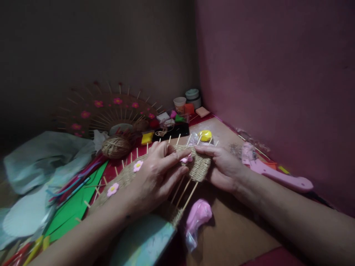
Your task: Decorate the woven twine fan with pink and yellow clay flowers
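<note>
A half-round woven twine fan (202,166) with thin wooden sticks along its rim lies across the middle. My right hand (224,168) grips its right end, thumb on top and fingers underneath. With index finger and thumb, my left hand (158,170) closes on a small pink flower (186,159) on the weave, partly hidden by the fingers. Two more pink flowers with yellow centres, an upper flower (138,166) and a lower flower (112,189), sit on the band to the left. A light-blue patterned piece (144,240) shows under the fan's inner edge.
Behind stands a brown fan (108,107) with pink flowers. A twine ball (115,146), green sheet (74,203) and scissors (33,251) lie left. Wrapped pink clay (198,221) rests in front; a pink glue gun (283,177) lies right, near the wall. A cup (180,105) stands in the corner.
</note>
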Demonstrator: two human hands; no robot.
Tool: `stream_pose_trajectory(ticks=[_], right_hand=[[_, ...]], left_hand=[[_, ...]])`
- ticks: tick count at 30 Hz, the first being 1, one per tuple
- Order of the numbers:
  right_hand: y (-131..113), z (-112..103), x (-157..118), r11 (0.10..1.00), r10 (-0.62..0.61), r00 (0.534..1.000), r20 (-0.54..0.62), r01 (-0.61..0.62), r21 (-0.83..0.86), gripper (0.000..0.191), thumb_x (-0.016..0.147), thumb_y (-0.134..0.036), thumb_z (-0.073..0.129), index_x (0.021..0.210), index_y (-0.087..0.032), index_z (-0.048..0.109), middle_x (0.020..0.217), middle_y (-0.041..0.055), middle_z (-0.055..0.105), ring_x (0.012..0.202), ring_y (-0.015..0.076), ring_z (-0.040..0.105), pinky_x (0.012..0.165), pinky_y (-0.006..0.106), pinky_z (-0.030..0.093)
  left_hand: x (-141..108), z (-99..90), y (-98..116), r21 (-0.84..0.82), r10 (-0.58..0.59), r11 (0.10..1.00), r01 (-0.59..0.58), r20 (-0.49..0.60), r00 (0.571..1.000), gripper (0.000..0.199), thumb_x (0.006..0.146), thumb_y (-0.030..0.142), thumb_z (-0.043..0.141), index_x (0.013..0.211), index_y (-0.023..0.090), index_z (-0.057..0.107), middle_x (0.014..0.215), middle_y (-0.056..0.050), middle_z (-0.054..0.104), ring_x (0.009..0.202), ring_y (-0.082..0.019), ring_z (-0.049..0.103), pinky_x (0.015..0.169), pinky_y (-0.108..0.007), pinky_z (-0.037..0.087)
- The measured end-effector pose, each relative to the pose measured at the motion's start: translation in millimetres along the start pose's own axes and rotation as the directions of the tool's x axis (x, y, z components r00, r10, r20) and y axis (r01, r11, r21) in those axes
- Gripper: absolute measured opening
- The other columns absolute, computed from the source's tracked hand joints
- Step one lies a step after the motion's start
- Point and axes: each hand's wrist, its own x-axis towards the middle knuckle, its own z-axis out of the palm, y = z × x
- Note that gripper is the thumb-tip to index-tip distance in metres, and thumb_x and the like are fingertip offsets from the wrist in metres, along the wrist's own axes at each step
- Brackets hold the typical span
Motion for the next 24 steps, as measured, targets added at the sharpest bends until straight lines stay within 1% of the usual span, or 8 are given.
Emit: stream_pose_trajectory(ticks=[4,8,11,13,17,21,23,24], right_hand=[[0.2,0.6,0.2,1.0,0.001,1.0,0.004,-0.001,-0.005,0.007,0.07,-0.014,0.061,0.077,-0.014,0.062,0.068,0.0052,0.06,0.068,0.0178,0.056,0.069,0.035,0.046],[0.4,0.4,0.6,1.0,0.007,1.0,-0.004,-0.007,-0.007,0.01,0.07,-0.015,0.059,0.08,-0.014,0.063,0.07,0.0056,0.061,0.069,0.0183,0.057,0.069,0.035,0.047],[0.6,0.1,1.1,1.0,0.017,1.0,-0.013,-0.017,-0.01,0.01,0.07,-0.016,0.059,0.079,-0.014,0.063,0.07,0.0069,0.062,0.07,0.0196,0.057,0.068,0.036,0.047],[0.7,0.0,1.3,1.0,0.025,0.999,-0.02,-0.025,-0.013,0.009,0.07,-0.016,0.059,0.078,-0.013,0.063,0.069,0.0074,0.062,0.07,0.0201,0.057,0.068,0.036,0.047],[1.1,0.3,1.4,1.0,0.022,0.999,-0.031,-0.022,-0.018,0.009,0.069,-0.015,0.059,0.077,-0.014,0.062,0.068,0.0067,0.061,0.07,0.0194,0.056,0.068,0.035,0.047],[0.8,0.7,0.6,0.999,0.031,0.999,-0.032,-0.031,-0.021,0.009,0.069,-0.015,0.058,0.077,-0.013,0.063,0.068,0.0075,0.061,0.07,0.0197,0.057,0.069,0.035,0.047],[0.2,1.0,0.0,0.999,0.032,0.999,-0.031,-0.032,-0.021,0.009,0.07,-0.016,0.058,0.077,-0.013,0.063,0.068,0.0078,0.061,0.071,0.0201,0.057,0.069,0.036,0.047],[-0.1,1.2,-0.3,0.999,0.031,0.999,-0.029,-0.031,-0.02,0.01,0.07,-0.016,0.058,0.077,-0.013,0.063,0.068,0.008,0.062,0.071,0.0202,0.057,0.07,0.036,0.046]], left_hand=[[-4.1,4.2,1.9,0.078,0.061,0.995,-0.056,-0.058,0.996,0.029,0.087,0.018,0.052,0.113,0.016,0.064,0.081,-0.006,0.049,0.075,-0.017,0.044,0.066,-0.032,0.04],[-5.0,11.8,2.5,0.181,0.099,0.98,-0.08,-0.097,0.99,0.026,0.086,0.018,0.052,0.109,0.017,0.065,0.081,-0.007,0.053,0.074,-0.018,0.043,0.063,-0.032,0.038],[-7.1,16.6,1.6,0.275,0.144,0.956,-0.105,-0.126,0.982,0.025,0.087,0.018,0.052,0.109,0.017,0.064,0.081,-0.007,0.054,0.073,-0.019,0.043,0.064,-0.034,0.037],[-8.9,18.4,1.7,0.347,0.178,0.929,-0.131,-0.107,0.978,0.026,0.087,0.02,0.052,0.11,0.016,0.063,0.081,-0.007,0.055,0.075,-0.02,0.043,0.067,-0.036,0.037],[-9.3,18.9,6.8,0.461,0.205,0.87,-0.175,-0.015,0.979,0.027,0.089,0.028,0.051,0.111,0.015,0.061,0.086,-0.008,0.057,0.08,-0.023,0.044,0.075,-0.041,0.037],[-5.9,14.4,13.5,0.477,0.23,0.85,-0.222,0.042,0.972,0.025,0.091,0.027,0.047,0.106,0.013,0.061,0.085,-0.008,0.057,0.08,-0.022,0.043,0.077,-0.041,0.036],[-5.5,11.0,14.0,0.453,0.229,0.864,-0.217,0.029,0.973,0.025,0.091,0.026,0.046,0.107,0.014,0.061,0.084,-0.007,0.057,0.078,-0.022,0.043,0.075,-0.041,0.036],[-5.8,9.5,13.3,0.435,0.221,0.878,-0.2,0.0,0.975,0.025,0.091,0.025,0.046,0.108,0.015,0.061,0.083,-0.007,0.057,0.077,-0.021,0.043,0.073,-0.04,0.036]])
